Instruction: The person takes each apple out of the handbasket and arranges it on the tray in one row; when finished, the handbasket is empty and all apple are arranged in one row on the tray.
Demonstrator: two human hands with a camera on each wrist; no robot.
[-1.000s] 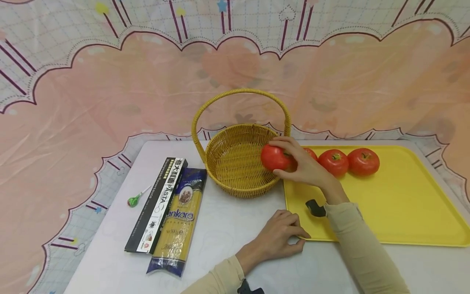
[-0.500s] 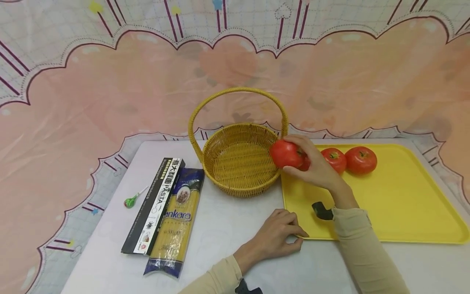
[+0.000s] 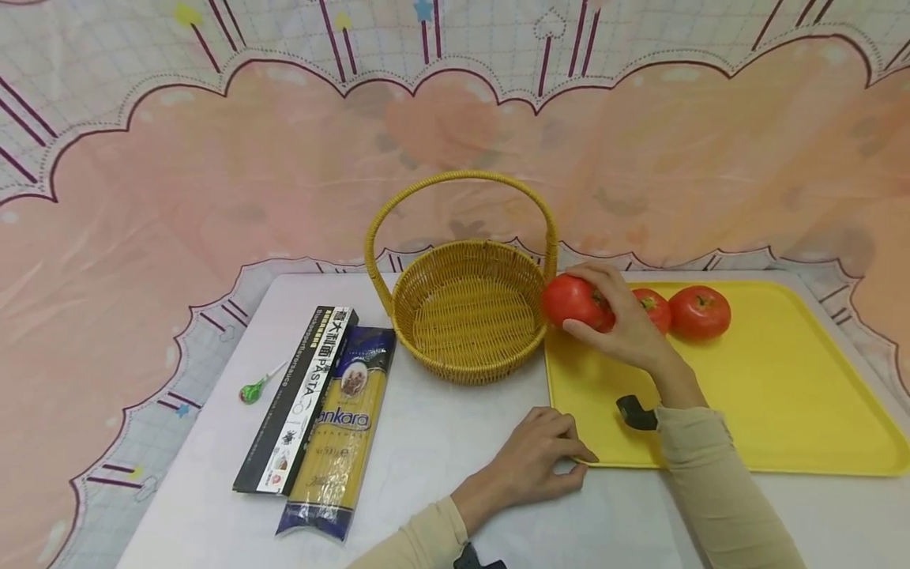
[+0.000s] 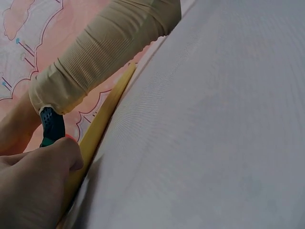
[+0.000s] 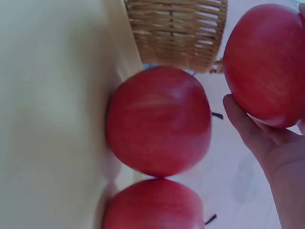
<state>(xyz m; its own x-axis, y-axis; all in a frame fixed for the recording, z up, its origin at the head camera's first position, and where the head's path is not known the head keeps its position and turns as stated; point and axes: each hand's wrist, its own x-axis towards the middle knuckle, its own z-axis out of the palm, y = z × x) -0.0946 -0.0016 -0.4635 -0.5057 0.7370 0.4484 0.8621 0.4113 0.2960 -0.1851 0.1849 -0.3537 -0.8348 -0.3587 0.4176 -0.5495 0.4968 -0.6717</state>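
My right hand (image 3: 629, 328) grips a red apple (image 3: 567, 300), fingers over its far side and thumb at its near side. The held apple is between the wicker basket (image 3: 465, 371) and the yellow tray (image 3: 789, 387), over the tray's left edge. In the right wrist view, the held apple (image 5: 267, 64) is apart from another apple (image 5: 159, 121), which touches a further apple (image 5: 155, 207). Two tray apples show in the head view, one (image 3: 700, 312) fully; a third is mostly hidden behind the held one. My left hand (image 3: 536, 454) rests with loosely bent fingers at the tray's front left corner.
A dark pasta box (image 3: 298, 403) and a blue-and-yellow pasta packet (image 3: 341, 442) lie side by side left of the basket. Farther left is a green lollipop (image 3: 250, 393). The basket's tall handle (image 3: 462, 174) arches above it, and a patterned curtain (image 3: 284, 174) hangs behind the table.
My right hand has carried the apple rightward, from in front of the basket's right rim to over the tray's left end. My left hand has stayed at the tray corner.
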